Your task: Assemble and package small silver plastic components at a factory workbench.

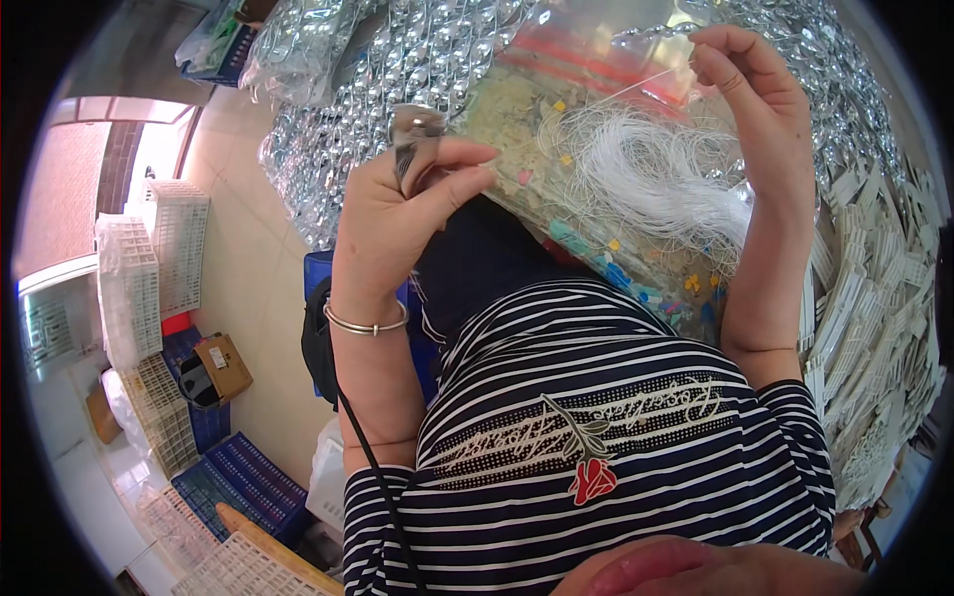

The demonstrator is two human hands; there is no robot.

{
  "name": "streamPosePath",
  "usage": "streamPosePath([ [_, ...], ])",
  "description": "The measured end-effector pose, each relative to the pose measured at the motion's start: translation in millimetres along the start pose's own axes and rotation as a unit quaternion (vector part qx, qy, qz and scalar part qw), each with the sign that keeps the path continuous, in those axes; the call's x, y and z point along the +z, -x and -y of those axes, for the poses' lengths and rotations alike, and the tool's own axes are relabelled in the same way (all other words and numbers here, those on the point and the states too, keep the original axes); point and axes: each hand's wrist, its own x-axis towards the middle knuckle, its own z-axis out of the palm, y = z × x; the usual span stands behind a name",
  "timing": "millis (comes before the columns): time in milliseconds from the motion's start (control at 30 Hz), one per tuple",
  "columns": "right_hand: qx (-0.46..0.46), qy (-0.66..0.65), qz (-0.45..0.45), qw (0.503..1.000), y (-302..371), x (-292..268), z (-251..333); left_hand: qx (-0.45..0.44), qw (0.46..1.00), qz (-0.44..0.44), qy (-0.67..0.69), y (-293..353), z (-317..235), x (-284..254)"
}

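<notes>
My right hand is raised at the upper right, its thumb and forefinger pinched on a thin white thread. Beside those fingertips runs a short twisted strand of clear shiny beads. My left hand is held up to the left with thumb and forefinger nearly together. A blurred, shiny metallic thing sticks up from behind its fingers; its kind is unclear. What the left fingertips pinch, if anything, is too small to tell. Between the hands, a loose bundle of white thread lies on the cluttered work surface.
Silvery bead strands heap across the far side. A clear bag with a red strip lies there. Small coloured bits scatter nearby. White strips pile at right. Crates and a cardboard box stand at left.
</notes>
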Motion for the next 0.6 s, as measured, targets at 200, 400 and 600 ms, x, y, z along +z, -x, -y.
streamPosePath([
  [200, 0.050, 0.060, 0.019, 0.997, -6.6, -3.0, -24.8, -0.015, 0.999, -0.045, 0.003, -1.2, 10.0, 8.8],
  [400, -0.047, 0.081, 0.181, 0.979, 16.2, 48.7, -8.1, -0.046, 0.998, -0.023, 0.025, -4.9, 23.6, 33.4],
  [600, 0.133, -0.036, 0.335, 0.932, 35.5, 74.3, 2.9, -0.058, 0.998, -0.025, -0.007, -8.5, 26.3, 32.6],
])
